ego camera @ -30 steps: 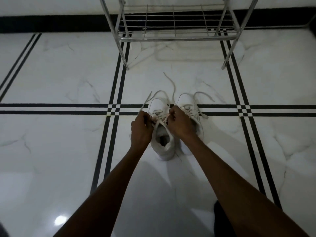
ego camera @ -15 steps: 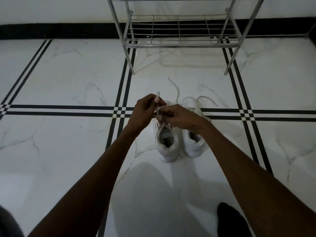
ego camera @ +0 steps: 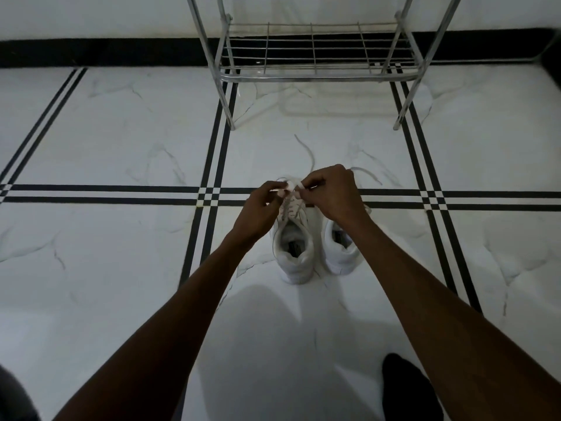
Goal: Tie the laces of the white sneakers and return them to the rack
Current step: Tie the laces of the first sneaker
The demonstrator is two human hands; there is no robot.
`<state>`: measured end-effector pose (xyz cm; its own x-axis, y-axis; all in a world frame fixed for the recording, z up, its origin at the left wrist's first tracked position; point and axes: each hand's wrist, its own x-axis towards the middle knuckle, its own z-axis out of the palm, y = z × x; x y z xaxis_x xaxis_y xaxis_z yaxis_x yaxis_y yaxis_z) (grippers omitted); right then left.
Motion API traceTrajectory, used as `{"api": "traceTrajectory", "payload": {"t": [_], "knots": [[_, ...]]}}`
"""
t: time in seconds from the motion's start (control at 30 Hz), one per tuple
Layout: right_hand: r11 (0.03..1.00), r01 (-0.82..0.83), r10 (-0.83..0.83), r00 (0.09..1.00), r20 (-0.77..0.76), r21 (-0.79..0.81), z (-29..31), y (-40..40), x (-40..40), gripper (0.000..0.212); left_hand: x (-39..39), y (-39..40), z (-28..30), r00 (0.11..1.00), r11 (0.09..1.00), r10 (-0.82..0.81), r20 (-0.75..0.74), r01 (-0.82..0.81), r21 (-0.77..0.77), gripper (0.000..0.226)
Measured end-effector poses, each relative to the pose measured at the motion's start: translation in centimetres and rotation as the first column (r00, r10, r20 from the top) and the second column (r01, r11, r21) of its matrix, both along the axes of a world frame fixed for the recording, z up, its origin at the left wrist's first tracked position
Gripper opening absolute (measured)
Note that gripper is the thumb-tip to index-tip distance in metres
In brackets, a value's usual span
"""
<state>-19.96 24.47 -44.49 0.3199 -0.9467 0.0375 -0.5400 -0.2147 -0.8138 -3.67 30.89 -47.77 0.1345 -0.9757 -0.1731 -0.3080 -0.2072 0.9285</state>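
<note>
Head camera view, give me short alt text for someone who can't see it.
Two bare hands, left hand and right hand, pinch the white laces of the left white sneaker, beside its white partner sneaker on a white marble floor. A chrome wire shoe rack stands beyond them.

Dim, flat indoor light, colours almost grey. On the marble floor [ego camera: 121,147] a soft shadow of the person sits just below the sneakers [ego camera: 315,247], w/ pale glossy sheen around it. Strong wide-angle bending: tile lines and rack [ego camera: 315,74] legs lean outward. Fingers slightly motion-blurred; corners darker.
</note>
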Motion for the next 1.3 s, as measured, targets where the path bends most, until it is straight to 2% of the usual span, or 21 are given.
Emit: {"api": "traceTrajectory", "payload": {"t": [0.07, 0.13, 0.2, 0.23, 0.27, 0.33, 0.4, 0.43, 0.47, 0.53, 0.57, 0.63, 0.7, 0.77, 0.83, 0.93, 0.97, 1.03, 1.13, 1.2, 1.3], "knots": [[0.99, 0.03, -0.052, 0.986, 0.159, 0.137, -0.1, 0.3, 0.1, 0.018, 0.6, -0.3, -0.6, 0.974, 0.999, -0.007, 0.226, 0.015, -0.035, 0.039], [0.973, 0.021, -0.084, 0.961, 0.265, 0.232, -0.3, 0.5, 0.1, 0.019, 1.8, -0.6, -1.6, 0.897, 0.999, 0.016, 0.441, 0.004, -0.045, 0.042], [0.947, -0.003, -0.118, 0.927, 0.355, 0.322, -0.3, 0.5, 0.2, 0.021, 2.8, -0.4, -2.2, 0.829, 0.999, 0.041, 0.557, -0.029, -0.03, 0.045], [0.929, -0.011, -0.145, 0.909, 0.392, 0.371, -0.3, 0.4, 0.3, 0.022, 3.2, -0.3, -2.3, 0.827, 0.998, 0.061, 0.559, -0.044, -0.043, 0.048], [0.912, -0.018, -0.17, 0.893, 0.417, 0.41, -0.1, 0.4, 0.4, 0.022, 3.3, -0.1, -1.7, 0.86, 0.996, 0.089, 0.503, -0.069, -0.058, 0.051], [0.886, -0.028, -0.197, 0.88, 0.432, 0.462, 0.2, 0.4, 0.4, 0.014, 3.6, 0.5, 0.3, 0.969, 0.982, 0.182, 0.167, -0.172, -0.073, 0.052], [0.866, -0.053, -0.198, 0.876, 0.439, 0.497, 0.2, 0.5, 0.4, 0.01, 4.1, 0.9, 1.9, 0.946, 0.97, 0.229, -0.229, -0.241, -0.025, 0.046], [0.858, -0.068, -0.189, 0.88, 0.435, 0.51, 0.0, 0.5, 0.4, 0.01, 4.4, 1.1, 2.4, 0.921, 0.971, 0.229, -0.316, -0.241, 0.001, 0.04], [0.86, -0.067, -0.175, 0.893, 0.415, 0.506, -0.1, 0.4, 0.4, 0.013, 4.6, 1.4, 2.6, 0.918, 0.973, 0.223, -0.327, -0.232, 0.011, 0.037], [0.891, -0.007, -0.153, 0.937, 0.314, 0.454, -0.5, -0.1, 0.6, 0.019, 5.1, 1.9, 2.4, 0.94, 0.967, 0.249, -0.233, -0.256, 0.0, 0.038], [0.918, 0.059, -0.156, 0.963, 0.22, 0.393, -0.7, -0.4, 0.5, 0.019, 5.4, 2.1, 2.0, 0.95, 0.958, 0.28, -0.14, -0.286, -0.024, 0.04], [0.965, 0.195, -0.182, 0.979, -0.09, 0.176, -1.8, -1.5, -0.7, 0.02, 6.9, 2.5, 0.5, 0.927, 0.939, 0.343, 0.151, -0.337, -0.064, 0.044], [0.977, 0.209, -0.21, 0.88, -0.425, -0.051, -3.5, -2.2, -2.4, 0.03, 8.8, 3.7, -1.2, 0.783, 0.899, 0.366, 0.504, -0.437, 0.025, 0.043], [0.97, 0.196, -0.243, 0.816, -0.525, -0.144, -4.7, -2.1, -3.5, 0.027, 9.8, 5.5, -2.4, 0.69, 0.837, 0.307, 0.655, -0.524, 0.16, 0.042], [0.964, 0.211, -0.262, 0.859, -0.44, -0.163, -4.9, -1.5, -3.2, 0.018, 9.5, 6.5, -3.6, 0.732, 0.858, 0.239, 0.638, -0.467, 0.215, 0.041], [0.959, 0.251, -0.277, 0.932, -0.235, -0.133, -3.6, -0.6, -2.0, 0.045, 7.9, 6.2, -4.2, 0.79, 0.936, 0.231, 0.568, -0.341, 0.093, 0.041], [0.97, 0.199, -0.225, 0.951, -0.213, -0.136, -3.3, -0.5, -1.8, 0.043, 7.0, 5.8, -4.0, 0.807, 0.953, 0.234, 0.543, -0.3, 0.036, 0.038], [0.988, -0.006, -0.036, 0.961, -0.273, -0.153, -3.0, -0.3, -1.7, 0.029, 4.9, 4.8, -3.5, 0.868, 0.983, 0.171, 0.465, -0.184, -0.019, 0.032], [0.973, -0.23, 0.217, 0.892, -0.395, 0.015, -3.0, 0.0, -1.5, 0.028, 1.9, 3.3, -3.1, 0.913, 0.999, 0.02, 0.407, -0.007, -0.032, 0.033], [0.961, -0.269, 0.268, 0.837, -0.476, 0.068, -3.1, 0.4, -1.2, 0.035, 0.7, 2.4, -3.5, 0.927, 1.0, 0.006, 0.374, 0.0, -0.017, 0.029], [0.963, -0.266, 0.253, 0.827, -0.502, 0.046, -3.6, 0.5, -0.8, 0.032, 0.3, 1.4, -4.3, 0.935, 0.997, 0.067, 0.348, -0.077, 0.017, 0.01]]}}
